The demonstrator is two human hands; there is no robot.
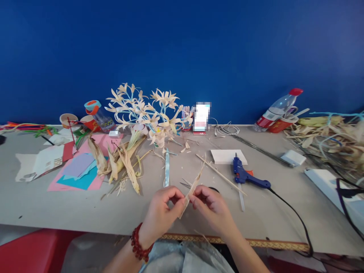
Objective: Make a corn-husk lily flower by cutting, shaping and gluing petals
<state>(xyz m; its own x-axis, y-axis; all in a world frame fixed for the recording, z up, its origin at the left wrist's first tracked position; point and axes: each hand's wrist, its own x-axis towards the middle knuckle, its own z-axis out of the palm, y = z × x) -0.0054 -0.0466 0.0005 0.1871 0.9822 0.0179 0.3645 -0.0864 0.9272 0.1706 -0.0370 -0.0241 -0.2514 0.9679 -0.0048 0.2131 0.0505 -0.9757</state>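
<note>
Between my two hands, just above the front of the table, is a narrow strip of dried corn husk [195, 182]. My left hand [165, 206] pinches its lower part between thumb and fingers. From the other side, my right hand [212, 206] grips it a little higher, the fingertips close together. The strip's pointed end rises up and away from me. Behind my hands lie scissors [186, 184], partly hidden by the strip and my right hand. A light blue ribbon [167, 167] lies beyond my left hand.
Husk flowers [148, 113] stand at the back by a lit phone [201, 117]. A blue glue gun [247, 174] lies right of a thin stick [222, 174]. Dried husks [125, 163] and coloured paper [79, 170] lie left; a power strip [332, 189] and husk pile [341, 136] are right.
</note>
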